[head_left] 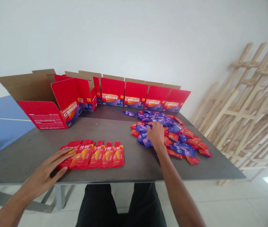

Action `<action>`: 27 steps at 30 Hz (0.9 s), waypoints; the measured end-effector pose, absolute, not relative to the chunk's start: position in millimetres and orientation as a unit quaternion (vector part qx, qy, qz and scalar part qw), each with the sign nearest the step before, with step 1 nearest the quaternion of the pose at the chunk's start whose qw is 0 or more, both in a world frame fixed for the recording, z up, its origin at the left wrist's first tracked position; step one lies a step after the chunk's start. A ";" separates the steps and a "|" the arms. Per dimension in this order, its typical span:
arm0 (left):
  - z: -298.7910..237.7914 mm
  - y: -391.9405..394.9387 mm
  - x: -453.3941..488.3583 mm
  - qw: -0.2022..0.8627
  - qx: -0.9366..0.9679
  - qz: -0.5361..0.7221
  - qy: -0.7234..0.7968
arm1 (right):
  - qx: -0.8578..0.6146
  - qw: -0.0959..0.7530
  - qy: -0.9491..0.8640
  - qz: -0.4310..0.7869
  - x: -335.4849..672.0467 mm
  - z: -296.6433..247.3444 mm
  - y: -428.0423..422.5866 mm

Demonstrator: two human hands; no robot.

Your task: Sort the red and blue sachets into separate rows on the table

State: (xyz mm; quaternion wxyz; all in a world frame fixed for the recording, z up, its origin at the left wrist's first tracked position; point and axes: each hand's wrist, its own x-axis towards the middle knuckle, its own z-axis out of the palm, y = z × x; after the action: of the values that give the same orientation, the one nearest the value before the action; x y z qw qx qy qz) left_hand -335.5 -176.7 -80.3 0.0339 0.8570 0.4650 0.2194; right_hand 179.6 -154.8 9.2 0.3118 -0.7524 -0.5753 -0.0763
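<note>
Near the front edge of the table, my left hand (pixel 46 170) rests with fingers spread on the left end of a row of red sachets (pixel 83 155). These lie face up, overlapping like fanned cards. On the right, my right hand (pixel 156 134) reaches into a loose heap of mixed sachets, its fingers bent down at the heap's left side. Purple sachets (pixel 183 149) and red sachets (pixel 196 143) are jumbled together there. Whether the right fingertips pinch a sachet is hidden by the hand. A single purple sachet (pixel 129 113) lies apart behind the heap.
Red cartons (pixel 112 91) with raised flaps line the back of the grey table (pixel 115 129). A larger open carton (pixel 45 115) stands at the left. Wooden easels (pixel 238 110) lean against the wall on the right. A blue table (pixel 6 121) is beyond the left edge.
</note>
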 end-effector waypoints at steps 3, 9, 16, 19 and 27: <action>-81.4 -174.9 -336.3 0.023 0.858 0.220 0.464 | -0.823 0.199 -0.527 -0.071 238.8 11.6 -141.8; -80.3 -176.1 -333.9 0.017 0.857 0.211 0.471 | -0.858 0.095 -0.500 -0.075 267.4 5.2 -136.5; -73.1 -180.0 -328.2 0.024 0.861 0.207 0.464 | -0.829 -0.020 -0.553 -0.082 278.1 10.0 -136.2; -73.0 -180.7 -327.4 0.013 0.862 0.210 0.461 | -0.824 -0.026 -0.559 -0.088 284.1 17.3 -138.6; -77.7 -178.5 -328.4 -0.016 0.870 0.217 0.443 | -0.821 0.123 -0.544 -0.122 284.0 35.2 -178.0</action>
State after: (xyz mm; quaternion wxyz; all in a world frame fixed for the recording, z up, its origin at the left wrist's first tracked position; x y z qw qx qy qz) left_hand -328.4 -178.5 -77.7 -0.0163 0.8696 0.4430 0.2174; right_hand 284.0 -178.0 35.2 0.1225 -0.8209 -0.5444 -0.1215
